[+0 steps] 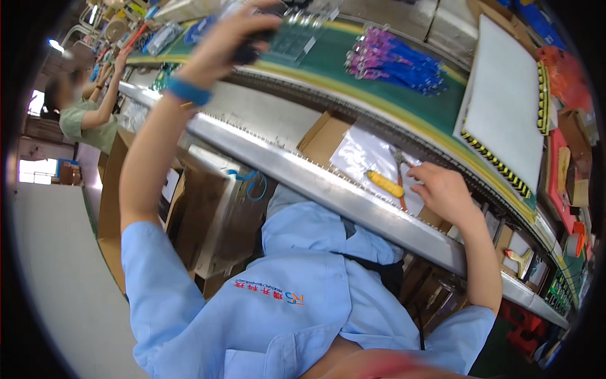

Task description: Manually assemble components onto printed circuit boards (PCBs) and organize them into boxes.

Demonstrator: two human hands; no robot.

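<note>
My left hand [222, 47], with a blue band at its wrist, is raised over the far side of the bench. Its fingers are wrapped around a black object [252, 45], blurred and partly hidden, whose kind I cannot make out. Lower and to the right, my right hand [447, 194] hovers with its fingers loosely bent and apart, nothing visible between them. Beside its fingertips lie pliers [399, 158] with reddish handles and a yellow-handled tool [385, 184]. Both rest on a clear plastic bag [360, 151] in an open compartment.
A green conveyor belt [315, 54] runs beyond a metal rail [284, 164]. On the belt lie a bundle of blue and purple lanyards [398, 60] and a white board [505, 101] with black-yellow striped edges. Cardboard boxes [113, 208] stand left. Another person [91, 117] works at the far left.
</note>
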